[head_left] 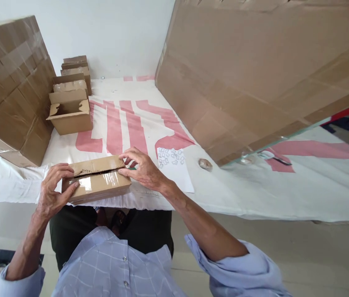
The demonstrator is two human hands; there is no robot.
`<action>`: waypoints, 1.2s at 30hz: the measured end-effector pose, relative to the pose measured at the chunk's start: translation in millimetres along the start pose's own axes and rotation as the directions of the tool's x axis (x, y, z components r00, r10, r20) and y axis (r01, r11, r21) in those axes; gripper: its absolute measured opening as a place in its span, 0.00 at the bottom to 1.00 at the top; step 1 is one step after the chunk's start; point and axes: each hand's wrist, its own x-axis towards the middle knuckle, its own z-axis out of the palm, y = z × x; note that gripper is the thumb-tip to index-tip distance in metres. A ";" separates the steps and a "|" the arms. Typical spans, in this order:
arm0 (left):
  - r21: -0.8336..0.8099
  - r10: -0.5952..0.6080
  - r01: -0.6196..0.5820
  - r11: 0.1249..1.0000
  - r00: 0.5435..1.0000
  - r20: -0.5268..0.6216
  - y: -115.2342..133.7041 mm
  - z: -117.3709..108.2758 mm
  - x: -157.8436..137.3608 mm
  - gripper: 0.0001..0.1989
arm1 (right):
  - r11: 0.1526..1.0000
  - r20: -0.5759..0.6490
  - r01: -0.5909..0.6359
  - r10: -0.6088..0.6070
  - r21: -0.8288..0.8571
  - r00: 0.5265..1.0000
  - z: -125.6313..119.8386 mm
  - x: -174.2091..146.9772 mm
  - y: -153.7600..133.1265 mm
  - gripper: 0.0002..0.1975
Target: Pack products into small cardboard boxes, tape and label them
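A small cardboard box [100,187] sits at the table's front edge, its two top flaps nearly meeting with a dark, ragged slit between them. Clear tape shines on the flap nearer to me. My left hand [52,192] grips the box's left end, thumb on top and fingers behind. At the right end, my right hand [143,167] holds the corner, its fingers and thumb on either side of the slit. Something small and green shows beneath my right fingers; I cannot make out what it is.
Taped cartons [13,95] are stacked at the left, beside several open small boxes [71,123]. A large cardboard panel [239,74] stands at the right. A paper sheet [177,175], a tape roll [205,164] and a dark-handled tool [281,160] lie on the white cloth [239,194].
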 end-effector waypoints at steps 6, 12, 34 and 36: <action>0.079 -0.121 0.117 0.990 0.991 0.049 -4.5 0.4 10.0 0.17 | 0.980 0.030 0.128 -0.125 -0.153 0.992 -0.1 14.4 -2.9 0.09; 0.167 -0.045 0.029 0.985 0.995 0.091 -2.8 10.5 22.6 0.12 | 0.873 0.050 0.361 -0.365 -0.329 0.930 5.0 25.3 -2.3 0.06; 0.239 0.001 -0.014 0.971 0.999 0.053 1.2 21.6 19.5 0.15 | 0.974 0.083 0.169 -0.183 0.153 0.980 2.0 30.5 -13.0 0.08; 0.248 0.015 -0.026 0.968 0.999 0.047 1.1 22.1 19.3 0.15 | 0.976 0.100 0.132 -0.151 0.175 0.983 1.5 32.0 -14.7 0.08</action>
